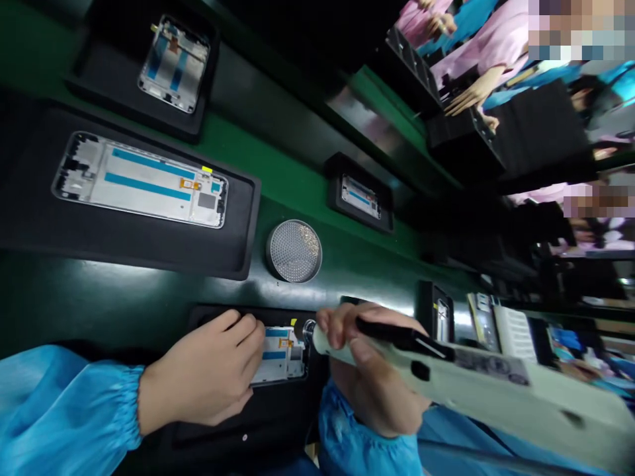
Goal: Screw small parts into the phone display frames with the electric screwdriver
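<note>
Pale screwdriver (pixel 555 411) w/ grey lbl (pixel 491 367), too blurred to read, in R hand (pixel 374 373).

Looks like an electronics factory, at a phone assembly bench. Has a green worktop (pixel 149 297) stretching beyond both hands, with opened phone frames (pixel 149 173) lying in matching black trays (pixel 253 221), the largest in view just past the left hand (pixel 208 370). Includes a dish (pixel 292 251) of tiny gold-coloured pieces ahead, between the two hands, and a screwdriver-like power tool (pixel 496 403) in the right hand (pixel 367 363). Shows blue, gathered-cuff work sleeves (pixel 74 396) behind both hands, and pink- and blue-clad co-workers (pixel 501 39) far beyond the right one.
</note>
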The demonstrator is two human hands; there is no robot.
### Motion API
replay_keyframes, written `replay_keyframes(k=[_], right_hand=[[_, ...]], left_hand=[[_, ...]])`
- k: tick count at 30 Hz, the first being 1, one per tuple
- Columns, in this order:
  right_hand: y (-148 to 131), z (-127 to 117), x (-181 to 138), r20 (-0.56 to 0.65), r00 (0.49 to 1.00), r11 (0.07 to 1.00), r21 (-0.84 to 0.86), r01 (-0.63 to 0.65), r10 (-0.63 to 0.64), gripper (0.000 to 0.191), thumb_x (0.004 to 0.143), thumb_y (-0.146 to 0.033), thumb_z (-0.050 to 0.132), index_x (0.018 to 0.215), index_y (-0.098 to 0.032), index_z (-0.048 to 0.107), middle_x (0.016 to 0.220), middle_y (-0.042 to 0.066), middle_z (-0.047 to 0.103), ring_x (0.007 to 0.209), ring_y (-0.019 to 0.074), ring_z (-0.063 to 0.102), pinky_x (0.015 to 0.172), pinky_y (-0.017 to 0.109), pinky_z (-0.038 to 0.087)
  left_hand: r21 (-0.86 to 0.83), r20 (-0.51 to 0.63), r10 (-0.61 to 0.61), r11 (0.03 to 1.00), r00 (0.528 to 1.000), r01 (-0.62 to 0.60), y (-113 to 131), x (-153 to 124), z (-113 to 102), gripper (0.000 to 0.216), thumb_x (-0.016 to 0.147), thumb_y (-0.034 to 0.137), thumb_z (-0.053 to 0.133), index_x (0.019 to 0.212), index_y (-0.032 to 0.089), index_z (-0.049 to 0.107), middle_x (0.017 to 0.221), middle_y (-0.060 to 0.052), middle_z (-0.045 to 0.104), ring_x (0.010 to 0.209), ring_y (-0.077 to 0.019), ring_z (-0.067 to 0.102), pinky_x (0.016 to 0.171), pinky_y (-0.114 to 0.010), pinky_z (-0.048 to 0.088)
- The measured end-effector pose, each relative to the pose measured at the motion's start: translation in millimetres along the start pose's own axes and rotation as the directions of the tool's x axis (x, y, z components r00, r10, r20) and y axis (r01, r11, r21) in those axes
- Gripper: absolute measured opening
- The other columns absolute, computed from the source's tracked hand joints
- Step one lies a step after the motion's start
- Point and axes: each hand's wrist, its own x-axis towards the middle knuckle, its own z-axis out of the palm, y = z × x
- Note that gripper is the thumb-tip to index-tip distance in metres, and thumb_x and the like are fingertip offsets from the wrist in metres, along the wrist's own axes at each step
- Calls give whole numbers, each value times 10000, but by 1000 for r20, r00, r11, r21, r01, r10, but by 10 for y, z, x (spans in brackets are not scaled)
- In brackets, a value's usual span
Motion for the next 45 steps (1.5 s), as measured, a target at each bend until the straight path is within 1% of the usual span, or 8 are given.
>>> replay_keyframes(k=[5,14,23,31,34,37,42,45], right_hand=[[124,44,-162,24,1000,1000,-10,-7,7,291,789,-103,588,1041,-232,655,718,-32,560,622,110,562,649,344,497],[142,30,-173,53,998,1000,-26,-16,18,294,794,-107,573,1055,-224,641,723,-27,560,632,119,558,670,361,500],[155,31,-192,50,998,999,-44,-26,28,279,802,-116,570,1046,-231,639,731,-29,560,633,116,553,665,355,490],[165,36,-205,37,999,998,-45,-38,39,289,788,-111,577,1043,-229,647,721,-29,558,630,121,551,670,368,485],[106,55,-183,9,999,999,-31,-40,40,276,772,-121,591,1014,-233,662,715,-25,565,613,123,547,637,361,472],[-27,53,-145,-66,997,999,-18,-50,49,245,748,-136,607,957,-240,682,660,-30,539,560,111,504,598,345,450],[-266,-38,-100,-217,971,995,22,-95,97,216,685,-171,643,873,-265,693,618,-41,449,509,95,404,556,324,407],[-359,-125,-70,-269,956,992,68,-104,119,189,675,-205,658,849,-274,679,604,-45,369,505,99,337,536,312,362]], left_hand=[[-12,0,2,1000,1000,-2,-3,17,0,505,912,452,457,1140,50,659,1132,-177,628,997,-316,526,808,-419,403],[-42,6,-2,999,1000,2,1,29,-28,419,905,430,474,1052,96,682,1101,-159,623,975,-299,521,789,-404,406],[-34,-15,-5,999,1000,4,2,29,-7,428,889,442,498,1056,90,675,1126,-167,613,996,-310,517,809,-412,401],[-41,-10,-10,999,1000,9,7,26,-13,404,891,438,502,1038,105,678,1119,-167,625,976,-296,534,775,-398,401],[-42,-6,-10,999,1000,10,8,33,-10,395,892,431,504,1033,106,678,1124,-169,626,977,-301,537,777,-405,403],[-49,-14,-10,999,1000,10,8,33,-3,387,888,441,515,1002,111,683,1116,-167,633,975,-296,541,786,-404,400],[-51,-41,-9,999,999,7,5,18,-1,378,866,457,568,972,115,690,1116,-162,633,986,-292,535,803,-403,395],[-83,-41,-25,996,999,22,9,26,-24,400,850,488,598,951,111,684,1072,-157,634,959,-286,539,776,-395,408]])
